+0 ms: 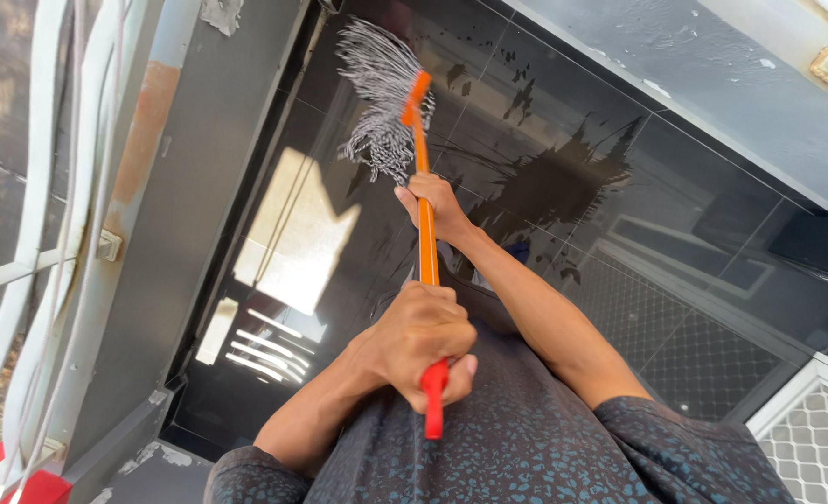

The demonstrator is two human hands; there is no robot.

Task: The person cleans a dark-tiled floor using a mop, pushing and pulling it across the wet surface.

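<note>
A mop with an orange handle (427,252) and a grey string head (378,98) rests on a glossy black tiled floor (675,187). My left hand (421,341) is shut around the handle's upper end, just above its red tip (434,411). My right hand (437,207) grips the handle lower down, closer to the mop head. The strings spread out on the tiles toward the top of the view. Wet streaks and dark splashes lie on the tiles beside the mop head.
A grey metal door frame (166,233) with rust patches and white window bars (22,252) run along the left. A grey wall base (703,56) borders the floor at top right. A white lattice grille (820,439) sits at bottom right.
</note>
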